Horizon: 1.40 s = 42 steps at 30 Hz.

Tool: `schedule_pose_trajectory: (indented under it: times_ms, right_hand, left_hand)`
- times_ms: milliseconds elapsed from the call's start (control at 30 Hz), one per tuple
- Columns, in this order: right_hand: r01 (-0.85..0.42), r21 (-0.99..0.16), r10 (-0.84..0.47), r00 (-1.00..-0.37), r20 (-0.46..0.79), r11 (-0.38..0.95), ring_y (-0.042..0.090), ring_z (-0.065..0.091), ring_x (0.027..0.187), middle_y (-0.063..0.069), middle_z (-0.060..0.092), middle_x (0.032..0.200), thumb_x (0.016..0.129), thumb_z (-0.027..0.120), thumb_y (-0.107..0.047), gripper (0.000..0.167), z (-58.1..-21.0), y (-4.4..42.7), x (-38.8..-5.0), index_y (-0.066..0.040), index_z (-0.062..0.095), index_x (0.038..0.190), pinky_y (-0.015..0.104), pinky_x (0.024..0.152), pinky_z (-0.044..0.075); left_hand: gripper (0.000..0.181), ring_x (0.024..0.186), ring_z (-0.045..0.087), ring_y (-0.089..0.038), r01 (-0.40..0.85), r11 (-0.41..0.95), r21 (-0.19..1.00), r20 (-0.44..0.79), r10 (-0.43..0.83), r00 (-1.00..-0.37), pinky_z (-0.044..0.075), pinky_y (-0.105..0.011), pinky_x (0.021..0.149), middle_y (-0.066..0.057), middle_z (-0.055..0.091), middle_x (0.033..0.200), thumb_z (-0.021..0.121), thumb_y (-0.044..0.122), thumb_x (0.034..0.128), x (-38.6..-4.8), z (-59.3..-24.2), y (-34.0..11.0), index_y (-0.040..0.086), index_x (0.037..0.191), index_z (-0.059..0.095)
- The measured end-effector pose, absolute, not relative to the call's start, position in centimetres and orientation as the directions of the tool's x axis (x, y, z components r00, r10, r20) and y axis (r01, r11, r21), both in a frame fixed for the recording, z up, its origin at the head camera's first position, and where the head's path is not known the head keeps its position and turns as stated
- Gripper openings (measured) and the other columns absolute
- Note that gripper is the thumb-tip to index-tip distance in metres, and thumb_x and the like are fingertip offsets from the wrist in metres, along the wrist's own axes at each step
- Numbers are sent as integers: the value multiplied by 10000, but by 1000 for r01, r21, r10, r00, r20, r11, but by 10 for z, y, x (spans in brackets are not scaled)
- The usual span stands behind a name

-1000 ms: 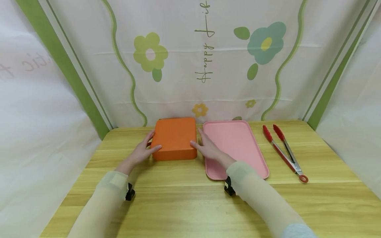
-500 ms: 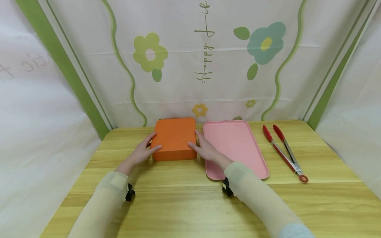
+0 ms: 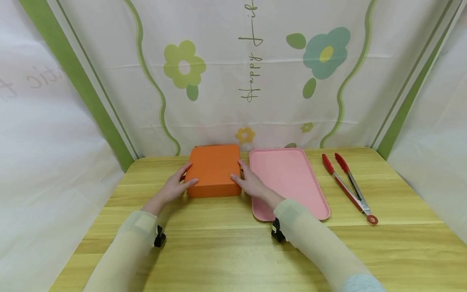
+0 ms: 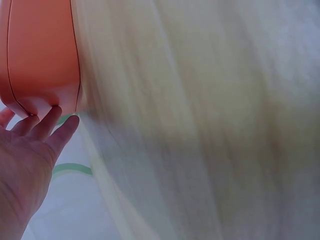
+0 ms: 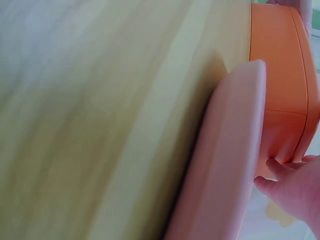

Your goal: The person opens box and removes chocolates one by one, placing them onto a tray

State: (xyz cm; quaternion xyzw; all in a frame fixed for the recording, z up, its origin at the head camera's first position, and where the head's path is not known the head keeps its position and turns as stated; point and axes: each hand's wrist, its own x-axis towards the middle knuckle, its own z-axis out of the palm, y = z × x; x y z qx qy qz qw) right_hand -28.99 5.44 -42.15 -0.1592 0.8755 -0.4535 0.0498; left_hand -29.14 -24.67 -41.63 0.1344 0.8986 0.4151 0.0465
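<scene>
An orange box (image 3: 214, 166) with rounded corners and thin seams stands at the back of the wooden table. On its left side the left hand (image 3: 173, 190) holds it, thumb over the front top edge and fingers along the side. The left wrist view shows bent fingertips against the box (image 4: 42, 55). From the right, the right hand (image 3: 253, 185) holds the box with its thumb on the top edge. In the right wrist view its fingers touch the box's side (image 5: 280, 70). That hand's wrist passes above a pink tray (image 3: 292, 178) lying beside the box.
Red-and-silver tongs (image 3: 350, 188) lie spread on the table right of the tray. A flower-printed curtain (image 3: 219, 105) hangs behind the table's back edge, close to the box. Bare wooden tabletop (image 3: 219, 251) shows in front of the box.
The right hand has moved slightly left, from beside the box onto its right side. The left hand, box, tray and tongs look about the same.
</scene>
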Motion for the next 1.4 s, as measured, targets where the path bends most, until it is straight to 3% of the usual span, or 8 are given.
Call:
schedule_pose_trajectory:
  times_ms: [500, 867, 1133, 1400]
  right_hand:
    - [-171, -839, -270, -962, 30, 517, 333, 369, 1364, 188, 310, 1535, 996, 561, -356, 731, -418, 53, -292, -125, 166, 1566, 478, 1088, 318]
    - [-197, -866, -258, -963, 82, 459, 335, 316, 1393, 188, 301, 1539, 991, 585, -294, 702, -416, 51, -291, -81, 219, 1550, 470, 1107, 288]
    - [-248, -850, -259, -956, 137, 465, 335, 347, 1376, 194, 349, 1513, 982, 602, -297, 693, -414, 51, -293, -66, 258, 1538, 470, 1096, 308]
    - [-273, -833, -199, -959, 199, 481, 314, 455, 1291, 186, 510, 1388, 939, 667, -267, 651, -413, 52, -295, -46, 390, 1484, 463, 1075, 338]
  left_hand:
    - [829, 1365, 324, -423, 209, 612, 763, 28, 291, -956, 320, -524, 1075, -121, 168, 1599, 612, 495, 930, -292, -416, -245, 168, 1567, 194]
    - [814, 1362, 326, -429, 207, 611, 764, 25, 293, -956, 314, -531, 1076, -132, 186, 1593, 610, 471, 940, -292, -416, -246, 154, 1565, 195]
    - [774, 1351, 304, -482, 194, 581, 791, 0, 316, -949, 292, -560, 1076, -229, 200, 1567, 624, 292, 968, -275, -387, -237, 15, 1543, 187]
    - [816, 1380, 288, -427, 222, 609, 761, 34, 303, -952, 302, -567, 1070, -136, 195, 1591, 613, 444, 947, -290, -411, -246, 149, 1569, 173]
